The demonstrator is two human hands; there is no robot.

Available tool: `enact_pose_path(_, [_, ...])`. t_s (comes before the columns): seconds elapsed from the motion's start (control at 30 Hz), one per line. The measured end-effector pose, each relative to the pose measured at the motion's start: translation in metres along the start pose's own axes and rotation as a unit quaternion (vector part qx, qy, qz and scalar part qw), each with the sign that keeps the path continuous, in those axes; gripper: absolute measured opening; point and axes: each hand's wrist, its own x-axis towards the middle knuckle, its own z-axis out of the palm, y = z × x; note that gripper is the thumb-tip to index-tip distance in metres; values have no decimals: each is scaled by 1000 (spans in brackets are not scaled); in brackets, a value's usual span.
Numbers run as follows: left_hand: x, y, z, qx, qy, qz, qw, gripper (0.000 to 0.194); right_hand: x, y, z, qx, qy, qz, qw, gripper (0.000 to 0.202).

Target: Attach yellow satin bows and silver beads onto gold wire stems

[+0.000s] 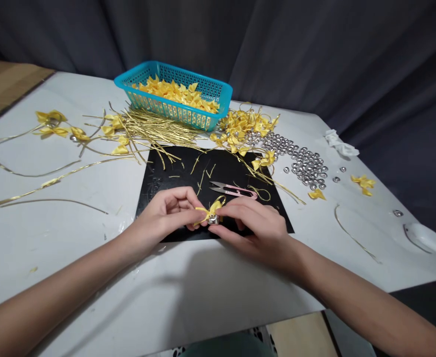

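Between my two hands, over the lower part of a black mat (158, 173), is a yellow ribbon bow (215, 207) with a loop of gold cord on top. A small silver bell (213, 219) sits at the front of the bow. My left hand (173, 210) pinches the bow's left side between thumb and fingers. From the other side, my right hand (255, 220) closes its thumb and fingertips around the bow and bell. Just beyond the hands lie pink-handled thread snips (235, 190), blades pointing left, among cord scraps.
A blue basket (218, 119) of yellow bows stands at the back. Gold cords (158, 128) lie in front of it. Silver bells (309, 166) and finished-looking bows (247, 124) spread to the right. A white computer mouse (424, 238) rests near the right table edge.
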Motion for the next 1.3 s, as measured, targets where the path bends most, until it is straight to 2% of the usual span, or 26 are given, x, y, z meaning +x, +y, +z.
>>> enact_pose_path(0.17, [-1,-2,0,11,-5,5,1000,11,1,-3,-1,12,-12,2,1000,10])
enact_pose_path(0.33, [-1,-4,-2,14,-3,17,1000,10,0,-1,1,16,14,-8,1000,12])
enact_pose_path(0.63, [-1,-5,-1,40,8,30,999,9,1,-1,1,21,7,-1,1000,11])
enact_pose_path(0.87, [-2,-1,1,52,-3,26,998,10,2,1,-4,28,13,3,1000,32])
enact_pose_path(1.0, [-2,0,3,58,-6,22,998,11,0,5,1,6,-27,13,1000,20])
enact_pose_path(1.17, [-3,2,2,62,-29,30,997,17,0,5,4,163,-100,78,979,16])
enact_pose_path(1.23, [-3,3,2,55,-45,20,997,23,4,3,1,236,-92,119,960,19])
enact_pose_path(1.3, [-2,1,3,30,-74,-2,997,31,8,2,-2,311,-81,197,926,24])
